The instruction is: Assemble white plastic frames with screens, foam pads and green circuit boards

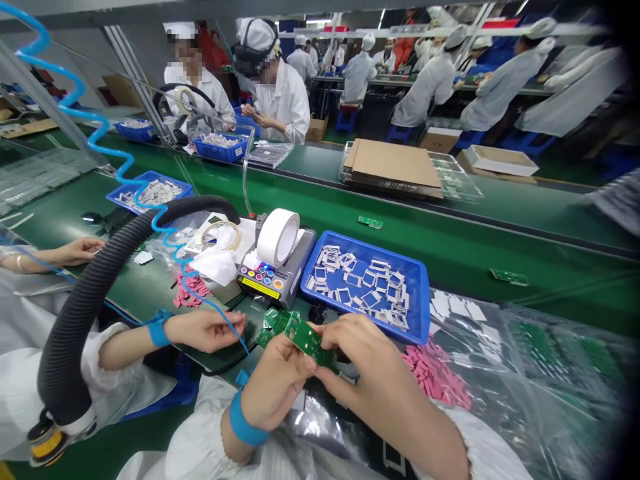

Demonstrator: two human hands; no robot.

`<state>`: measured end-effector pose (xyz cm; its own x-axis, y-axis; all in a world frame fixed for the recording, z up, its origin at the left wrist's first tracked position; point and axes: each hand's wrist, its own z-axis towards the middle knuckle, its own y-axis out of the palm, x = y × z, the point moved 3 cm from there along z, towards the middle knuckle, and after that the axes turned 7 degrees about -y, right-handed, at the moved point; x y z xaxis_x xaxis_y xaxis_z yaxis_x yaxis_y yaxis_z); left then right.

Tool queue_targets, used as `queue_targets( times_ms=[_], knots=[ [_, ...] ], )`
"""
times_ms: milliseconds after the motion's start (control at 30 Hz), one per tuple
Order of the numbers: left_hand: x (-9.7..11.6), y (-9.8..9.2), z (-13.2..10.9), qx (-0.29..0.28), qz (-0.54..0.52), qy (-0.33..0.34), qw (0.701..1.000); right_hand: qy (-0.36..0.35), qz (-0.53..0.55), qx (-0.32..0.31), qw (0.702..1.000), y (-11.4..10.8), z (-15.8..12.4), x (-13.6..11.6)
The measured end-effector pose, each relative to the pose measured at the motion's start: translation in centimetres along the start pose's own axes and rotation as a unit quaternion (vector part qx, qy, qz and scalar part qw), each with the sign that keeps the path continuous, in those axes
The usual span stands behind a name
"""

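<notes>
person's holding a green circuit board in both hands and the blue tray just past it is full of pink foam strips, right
No: the head view shows the blue tray full of silvery metal frames, not pink strips. The rest stands: the left hand and right hand hold the green circuit board.

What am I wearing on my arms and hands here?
Your left hand and right hand are bare, without gloves. Both arms wear white sleeves with gathered cuffs. A blue strap circles your left wrist, and a thin blue cord seems to lead toward it. No strap shows on your right wrist.
</notes>
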<state>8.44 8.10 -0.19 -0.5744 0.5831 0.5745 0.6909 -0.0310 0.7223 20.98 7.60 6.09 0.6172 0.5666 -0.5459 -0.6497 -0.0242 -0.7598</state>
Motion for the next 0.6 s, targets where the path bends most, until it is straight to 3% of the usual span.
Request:
queue_targets(
  times_ms=[100,167,233,300,400,500,600],
  knots=[
    [-0.3,0.1,0.2,0.013,0.026,0.008,1.000,-0.010,-0.022,-0.005,1.000,0.1,0.2,0.4],
    [-0.1,0.0,0.3,0.032,0.048,0.004,0.998,0.009,-0.052,-0.027,0.998,-1.1,0.9,2.2],
    [0.3,-0.5,0.3,0.067,0.077,-0.005,0.995,0.062,-0.121,-0.029,0.990,-3.5,2.0,6.0],
    [0.7,-1.3,0.0,0.100,0.106,-0.011,0.989,0.132,-0.217,0.018,0.967,-7.0,3.0,11.4],
    [1.1,-3.0,-0.8,0.122,0.114,-0.014,0.986,0.219,-0.279,0.058,0.933,-11.1,3.6,20.0],
    [1.1,-5.0,-1.9,0.161,0.094,-0.006,0.983,0.271,-0.289,0.041,0.917,-12.1,2.6,26.2],
    [1.3,-7.0,-3.2,0.214,0.082,0.032,0.973,0.279,-0.273,0.020,0.920,-11.1,0.9,28.9]
  ],
)
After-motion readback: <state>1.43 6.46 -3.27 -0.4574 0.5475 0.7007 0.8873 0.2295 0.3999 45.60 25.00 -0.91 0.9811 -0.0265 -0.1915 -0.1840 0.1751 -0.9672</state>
